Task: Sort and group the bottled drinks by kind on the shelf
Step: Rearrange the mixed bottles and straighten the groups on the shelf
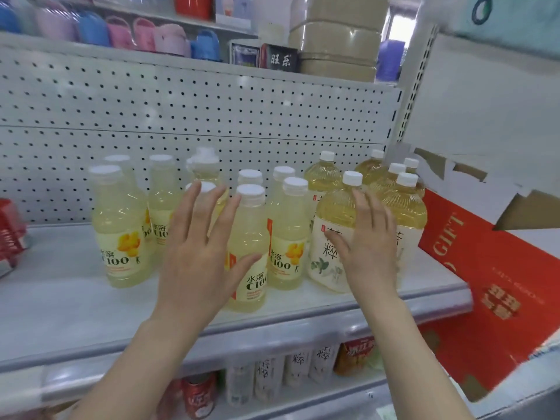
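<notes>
On the grey shelf (60,301) stand several pale yellow C100 lemon bottles (121,234) at left and centre. Several golden tea bottles (403,204) with white flower labels are grouped to their right. My left hand (200,253) is raised with fingers spread straight in front of the C100 bottles, its thumb near one front bottle (250,268). Beside it, my right hand (366,244) has straight fingers laid against the front tea bottle (328,237). Neither hand grips anything.
A red gift box (491,286) leans at the shelf's right end, under a torn white carton (485,122). Red packets (10,234) sit at the far left. A perforated back panel (181,110) closes the rear. Tea bottles and cans (198,395) fill the shelf below.
</notes>
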`<action>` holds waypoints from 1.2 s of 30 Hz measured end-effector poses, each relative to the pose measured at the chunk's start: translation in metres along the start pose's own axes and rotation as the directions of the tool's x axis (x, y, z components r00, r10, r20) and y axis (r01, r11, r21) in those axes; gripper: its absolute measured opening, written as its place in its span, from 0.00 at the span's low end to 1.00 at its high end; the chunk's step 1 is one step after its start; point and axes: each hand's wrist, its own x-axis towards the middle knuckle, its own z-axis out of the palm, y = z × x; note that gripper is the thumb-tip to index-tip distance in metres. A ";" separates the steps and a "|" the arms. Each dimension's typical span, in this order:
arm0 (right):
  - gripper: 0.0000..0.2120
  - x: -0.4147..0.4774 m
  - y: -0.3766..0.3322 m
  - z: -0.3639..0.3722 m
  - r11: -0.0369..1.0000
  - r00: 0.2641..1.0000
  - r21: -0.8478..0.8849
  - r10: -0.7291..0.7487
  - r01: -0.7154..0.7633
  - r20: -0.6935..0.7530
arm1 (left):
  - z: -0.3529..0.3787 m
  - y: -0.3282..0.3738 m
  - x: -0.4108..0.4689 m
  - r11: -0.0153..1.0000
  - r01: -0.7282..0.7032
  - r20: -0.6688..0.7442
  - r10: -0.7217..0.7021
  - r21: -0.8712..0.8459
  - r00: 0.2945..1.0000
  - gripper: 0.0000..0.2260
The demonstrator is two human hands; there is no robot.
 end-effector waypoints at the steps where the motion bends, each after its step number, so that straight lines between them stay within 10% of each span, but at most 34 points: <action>1: 0.37 0.002 0.004 0.001 1.000 1.000 0.019 0.005 -0.005 0.006 | 0.001 0.000 0.000 1.000 -0.003 0.004 0.003 0.009 1.000 0.35; 11: 0.36 0.023 0.005 0.019 0.998 0.981 -0.056 0.035 -0.025 0.192 | 0.002 -0.004 -0.006 0.993 -0.013 -0.004 0.013 -0.117 1.000 0.32; 14: 0.29 0.021 -0.013 0.004 0.987 0.998 -0.153 -0.061 0.057 -0.020 | -0.008 -0.012 -0.009 0.931 0.081 -0.067 -0.112 -0.356 0.991 0.26; 17: 0.20 0.019 -0.057 -0.012 0.979 0.961 0.106 -0.146 0.175 -0.235 | -0.020 -0.037 0.007 0.868 0.217 -0.086 -0.283 -0.447 0.955 0.23; 21: 0.19 0.017 -0.115 0.000 0.890 0.937 0.295 -0.330 0.349 -0.113 | -0.029 -0.066 0.071 0.724 0.494 0.268 -0.416 -0.482 0.869 0.24; 27: 0.20 0.000 -0.121 0.019 0.881 0.987 0.464 -0.142 0.094 0.069 | -0.003 -0.083 0.102 0.477 0.732 0.675 -0.327 -0.487 0.662 0.16; 36: 0.33 -0.016 -0.137 0.022 0.840 0.978 0.528 0.012 -0.122 0.207 | -0.038 -0.090 0.107 0.462 0.497 0.275 -0.467 -0.735 0.840 0.11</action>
